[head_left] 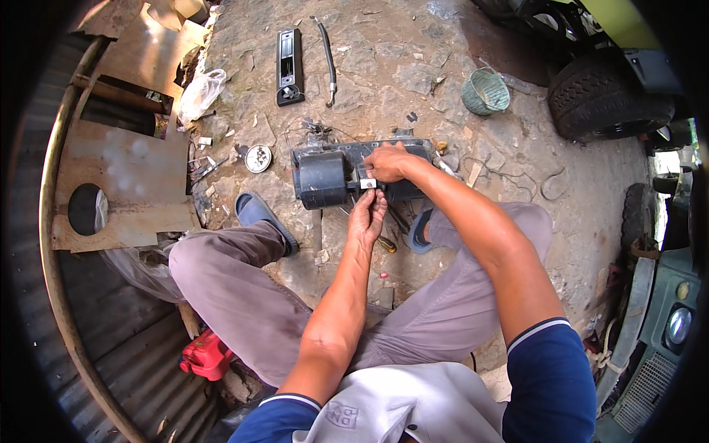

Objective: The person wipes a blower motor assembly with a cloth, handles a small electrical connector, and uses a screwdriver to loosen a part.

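Observation:
A black housing [323,181] with a rounded drum-like left part, resembling a vehicle blower unit, lies on the ground between my feet. At its middle sits a small pale rectangular piece [368,183]. My left hand [365,214] comes up from below, palm up, its fingertips closed on the lower edge of that piece. From the right, my right hand [388,161] reaches over the top of the housing. Its fingers are curled down just above the pale piece, and what they grip is hidden. Below the housing lies a screwdriver with a yellow-and-black handle [386,244].
Farther off lie a long black panel [289,68] and a black hose [327,63]. A round tin of small parts [258,159] stands left, a green basket [485,91] right. Sheet material [125,184] leans left; a tyre [609,96] and vehicle front [668,332] border the right.

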Demonstrator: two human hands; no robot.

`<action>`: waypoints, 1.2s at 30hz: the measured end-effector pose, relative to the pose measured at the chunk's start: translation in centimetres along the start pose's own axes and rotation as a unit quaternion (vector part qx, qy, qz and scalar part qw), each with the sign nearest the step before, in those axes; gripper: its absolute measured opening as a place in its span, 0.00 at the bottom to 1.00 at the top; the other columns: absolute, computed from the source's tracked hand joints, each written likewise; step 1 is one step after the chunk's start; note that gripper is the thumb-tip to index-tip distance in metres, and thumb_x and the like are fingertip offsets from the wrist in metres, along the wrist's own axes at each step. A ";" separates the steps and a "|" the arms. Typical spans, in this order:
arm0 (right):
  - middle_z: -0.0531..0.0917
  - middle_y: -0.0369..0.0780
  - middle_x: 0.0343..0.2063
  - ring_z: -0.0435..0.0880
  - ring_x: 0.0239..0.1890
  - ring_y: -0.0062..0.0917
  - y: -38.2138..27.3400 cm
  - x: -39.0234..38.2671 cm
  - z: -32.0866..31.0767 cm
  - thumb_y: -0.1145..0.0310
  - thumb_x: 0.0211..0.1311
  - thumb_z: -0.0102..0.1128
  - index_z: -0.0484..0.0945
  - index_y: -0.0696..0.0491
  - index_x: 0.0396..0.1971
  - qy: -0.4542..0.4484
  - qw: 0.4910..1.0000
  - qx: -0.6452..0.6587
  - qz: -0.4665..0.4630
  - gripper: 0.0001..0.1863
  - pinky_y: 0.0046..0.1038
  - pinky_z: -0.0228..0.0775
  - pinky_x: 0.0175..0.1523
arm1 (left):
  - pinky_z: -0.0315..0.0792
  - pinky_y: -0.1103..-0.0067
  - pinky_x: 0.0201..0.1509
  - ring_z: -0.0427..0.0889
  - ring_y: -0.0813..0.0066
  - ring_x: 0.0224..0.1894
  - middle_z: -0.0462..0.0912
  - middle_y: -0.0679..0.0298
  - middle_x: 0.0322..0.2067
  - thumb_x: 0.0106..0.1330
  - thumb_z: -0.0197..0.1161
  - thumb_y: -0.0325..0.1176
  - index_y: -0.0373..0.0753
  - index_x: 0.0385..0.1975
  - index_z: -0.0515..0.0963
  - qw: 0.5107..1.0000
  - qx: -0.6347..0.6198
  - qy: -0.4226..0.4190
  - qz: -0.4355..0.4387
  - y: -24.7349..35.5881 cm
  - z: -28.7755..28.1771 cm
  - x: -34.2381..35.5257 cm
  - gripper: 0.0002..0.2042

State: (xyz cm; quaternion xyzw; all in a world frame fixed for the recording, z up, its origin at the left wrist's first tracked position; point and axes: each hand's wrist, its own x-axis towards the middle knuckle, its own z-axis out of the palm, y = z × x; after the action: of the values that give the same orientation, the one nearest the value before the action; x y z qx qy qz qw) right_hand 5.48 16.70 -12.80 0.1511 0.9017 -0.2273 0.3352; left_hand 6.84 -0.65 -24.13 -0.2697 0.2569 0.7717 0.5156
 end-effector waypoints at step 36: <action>0.82 0.44 0.50 0.71 0.61 0.41 -0.6 -0.5 0.3 0.56 0.64 0.58 0.82 0.52 0.41 0.082 0.995 0.033 0.044 0.16 0.52 0.61 0.61 | 0.81 0.77 0.43 0.84 0.72 0.38 0.84 0.59 0.36 0.71 0.58 0.25 0.33 0.43 0.77 0.999 0.029 0.011 -0.011 0.5 0.6 0.1 0.06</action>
State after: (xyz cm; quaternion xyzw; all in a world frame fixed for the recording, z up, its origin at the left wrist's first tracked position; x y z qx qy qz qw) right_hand 5.71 15.96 -12.49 0.2197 0.9107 -0.2288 0.2643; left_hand 6.26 -0.38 -23.73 -0.2658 0.2815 0.7553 0.5288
